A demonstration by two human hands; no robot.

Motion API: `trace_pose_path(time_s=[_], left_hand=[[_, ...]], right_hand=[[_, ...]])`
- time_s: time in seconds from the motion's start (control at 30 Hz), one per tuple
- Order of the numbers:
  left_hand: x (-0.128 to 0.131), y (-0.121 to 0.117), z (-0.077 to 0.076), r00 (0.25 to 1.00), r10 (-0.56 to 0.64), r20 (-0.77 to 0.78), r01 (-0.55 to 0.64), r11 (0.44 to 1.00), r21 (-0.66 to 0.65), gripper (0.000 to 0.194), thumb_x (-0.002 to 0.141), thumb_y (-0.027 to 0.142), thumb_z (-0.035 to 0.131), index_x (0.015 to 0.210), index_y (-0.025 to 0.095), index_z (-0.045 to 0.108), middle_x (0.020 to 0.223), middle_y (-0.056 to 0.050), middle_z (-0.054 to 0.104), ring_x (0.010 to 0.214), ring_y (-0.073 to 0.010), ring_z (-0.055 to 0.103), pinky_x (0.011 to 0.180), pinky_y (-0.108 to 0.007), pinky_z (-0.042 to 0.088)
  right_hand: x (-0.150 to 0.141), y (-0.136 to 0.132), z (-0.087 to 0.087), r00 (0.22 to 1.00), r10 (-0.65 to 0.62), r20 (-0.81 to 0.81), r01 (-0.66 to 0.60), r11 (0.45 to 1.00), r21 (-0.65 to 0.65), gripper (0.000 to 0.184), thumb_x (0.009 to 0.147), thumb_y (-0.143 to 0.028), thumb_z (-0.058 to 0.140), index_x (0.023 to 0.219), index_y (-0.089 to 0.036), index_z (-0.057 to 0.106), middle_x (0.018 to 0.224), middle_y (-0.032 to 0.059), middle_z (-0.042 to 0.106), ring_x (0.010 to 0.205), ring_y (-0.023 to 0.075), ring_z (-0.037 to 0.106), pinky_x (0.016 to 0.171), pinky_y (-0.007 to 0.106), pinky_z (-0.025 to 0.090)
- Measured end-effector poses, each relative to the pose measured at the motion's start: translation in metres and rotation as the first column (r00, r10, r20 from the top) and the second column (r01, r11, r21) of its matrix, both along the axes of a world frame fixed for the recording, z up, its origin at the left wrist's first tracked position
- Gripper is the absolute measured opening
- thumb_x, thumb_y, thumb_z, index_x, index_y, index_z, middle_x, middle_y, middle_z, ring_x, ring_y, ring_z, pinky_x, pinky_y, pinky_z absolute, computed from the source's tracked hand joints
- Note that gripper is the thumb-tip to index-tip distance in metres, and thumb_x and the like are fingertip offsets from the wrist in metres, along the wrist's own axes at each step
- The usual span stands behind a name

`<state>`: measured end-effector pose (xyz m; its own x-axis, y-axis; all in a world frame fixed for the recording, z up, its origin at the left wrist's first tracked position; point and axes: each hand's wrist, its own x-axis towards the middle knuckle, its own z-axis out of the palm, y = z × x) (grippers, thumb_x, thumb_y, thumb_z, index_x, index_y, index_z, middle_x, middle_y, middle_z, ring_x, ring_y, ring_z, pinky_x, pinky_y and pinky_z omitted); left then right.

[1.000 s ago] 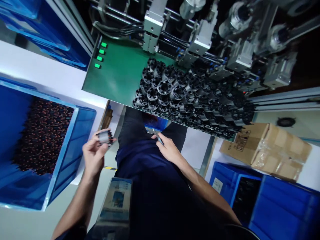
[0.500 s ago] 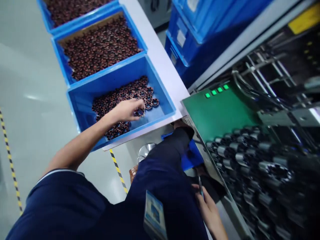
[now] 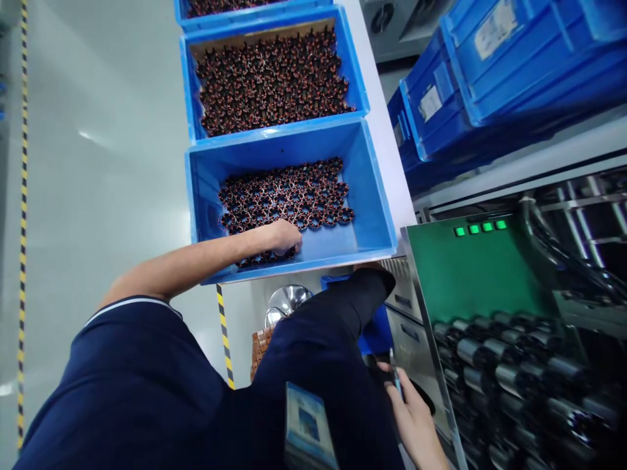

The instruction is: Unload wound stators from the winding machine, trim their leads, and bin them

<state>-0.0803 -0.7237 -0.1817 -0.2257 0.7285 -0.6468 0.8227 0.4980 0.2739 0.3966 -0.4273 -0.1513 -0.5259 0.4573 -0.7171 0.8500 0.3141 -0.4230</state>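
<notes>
My left hand [image 3: 285, 236] is down inside the nearest blue bin [image 3: 386, 215], at the front edge of a layer of small dark wound rings [image 3: 289, 192] with copper-coloured wire. Its fingers are curled closed, and whatever is in them is hidden. Low on the right, beside my thigh, my right hand [image 3: 411, 414] grips a slim pen-like tool [image 3: 396, 375] with a metal tip and a light-blue body. The exact kind of tool cannot be made out.
Behind the nearest bin stands another blue bin [image 3: 360, 85] full of wound rings. Stacked blue crates [image 3: 460, 72] rise at the upper right. On the right, a green-floored metal tray [image 3: 470, 281] carries several dark cylinders [image 3: 475, 352]. A round metal stool [image 3: 289, 300] stands below the table edge.
The view has turned, so the bins appear further right and straighter. My left hand has gone from hovering over the rings to lower among them, fingers more curled. My right hand keeps its tool.
</notes>
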Motion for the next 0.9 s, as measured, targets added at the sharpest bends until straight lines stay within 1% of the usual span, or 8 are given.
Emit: trace_pose_path(time_s=[0.1, 0.23, 0.3, 0.43, 0.53, 0.7, 0.8, 0.9], left_hand=[[0.002, 0.000, 0.004, 1.000, 0.029, 0.007, -0.029, 1.000, 0.005, 0.067, 0.083, -0.002, 0.079, 0.134, 0.038, 0.098, 0.116, -0.004, 0.096, 0.103, -0.0275, 0.089, 0.080, -0.032, 0.058], [-0.004, -0.001, 0.020, 0.999, 0.043, -0.016, -0.043, 0.999, 0.021, 0.065, 0.092, 0.000, 0.070, 0.136, 0.038, 0.098, 0.127, -0.003, 0.096, 0.114, -0.0246, 0.091, 0.091, -0.029, 0.062], [-0.014, -0.011, 0.031, 0.987, 0.151, -0.049, -0.144, 0.982, 0.121, 0.064, 0.097, 0.005, 0.067, 0.144, 0.040, 0.095, 0.141, 0.001, 0.094, 0.121, -0.0218, 0.090, 0.102, -0.029, 0.064], [-0.027, -0.046, 0.053, 0.827, 0.562, 0.021, -0.500, 0.718, 0.484, 0.051, 0.109, 0.024, 0.061, 0.150, 0.029, 0.091, 0.146, -0.002, 0.092, 0.128, -0.0240, 0.090, 0.120, -0.037, 0.065], [-0.010, -0.064, 0.063, 0.750, 0.658, 0.064, -0.580, 0.608, 0.542, 0.048, 0.113, 0.042, 0.059, 0.143, 0.022, 0.092, 0.144, -0.008, 0.093, 0.131, -0.0282, 0.088, 0.123, -0.042, 0.064], [0.047, -0.043, 0.059, 0.798, 0.598, 0.079, -0.535, 0.642, 0.549, 0.078, 0.117, 0.078, 0.056, 0.157, 0.016, 0.082, 0.157, -0.018, 0.084, 0.144, -0.0341, 0.078, 0.133, -0.047, 0.056], [0.059, -0.015, 0.043, 0.911, 0.401, -0.099, -0.263, 0.747, 0.610, 0.127, 0.108, 0.103, 0.048, 0.185, 0.002, 0.047, 0.192, -0.034, 0.047, 0.178, -0.0484, 0.049, 0.150, -0.059, 0.035], [0.043, 0.024, 0.020, 0.915, 0.292, -0.277, -0.057, 0.775, 0.629, 0.126, 0.115, 0.102, 0.029, 0.193, 0.003, 0.018, 0.204, -0.036, 0.014, 0.191, -0.0553, 0.020, 0.154, -0.068, 0.019]], right_hand=[[-0.003, -0.007, 0.004, 0.999, 0.032, -0.008, -0.032, 0.999, -0.011, 0.072, 0.085, -0.077, 0.071, 0.133, -0.029, 0.094, 0.140, 0.0130, 0.094, 0.123, 0.0366, 0.089, 0.102, 0.039, 0.072], [0.010, -0.008, 0.002, 0.999, -0.008, 0.037, 0.009, 1.000, -0.027, 0.085, 0.087, -0.078, 0.069, 0.152, -0.026, 0.084, 0.122, 0.0128, 0.095, 0.092, 0.0334, 0.087, 0.091, 0.044, 0.072], [0.024, -0.006, -0.002, 0.998, -0.067, 0.013, 0.067, 0.996, -0.058, 0.091, 0.085, -0.077, 0.073, 0.162, -0.028, 0.077, 0.130, 0.0120, 0.093, 0.100, 0.0333, 0.088, 0.096, 0.045, 0.073], [0.059, -0.011, -0.011, 0.980, -0.166, -0.108, 0.144, 0.971, -0.192, 0.112, 0.088, -0.075, 0.082, 0.188, -0.035, 0.050, 0.175, 0.0144, 0.073, 0.161, 0.0370, 0.073, 0.134, 0.047, 0.061], [0.081, -0.021, -0.016, 0.939, -0.301, -0.167, 0.244, 0.924, -0.293, 0.116, 0.099, -0.078, 0.077, 0.198, -0.039, 0.031, 0.174, 0.0141, 0.069, 0.170, 0.0372, 0.067, 0.144, 0.053, 0.052], [0.085, -0.031, -0.003, 0.907, -0.287, -0.310, 0.156, 0.910, -0.384, 0.096, 0.103, -0.068, 0.081, 0.190, -0.041, 0.050, 0.195, 0.0130, 0.053, 0.177, 0.0397, 0.057, 0.148, 0.063, 0.046], [0.076, -0.029, 0.019, 0.881, -0.248, -0.403, 0.126, 0.944, -0.305, 0.091, 0.100, -0.042, 0.082, 0.187, -0.042, 0.055, 0.178, 0.0101, 0.066, 0.143, 0.0311, 0.075, 0.125, 0.054, 0.065], [0.078, -0.025, 0.041, 0.810, -0.297, -0.506, 0.217, 0.953, -0.212, 0.095, 0.092, -0.023, 0.081, 0.182, -0.044, 0.059, 0.159, 0.0076, 0.071, 0.114, 0.0237, 0.073, 0.102, 0.045, 0.068]])
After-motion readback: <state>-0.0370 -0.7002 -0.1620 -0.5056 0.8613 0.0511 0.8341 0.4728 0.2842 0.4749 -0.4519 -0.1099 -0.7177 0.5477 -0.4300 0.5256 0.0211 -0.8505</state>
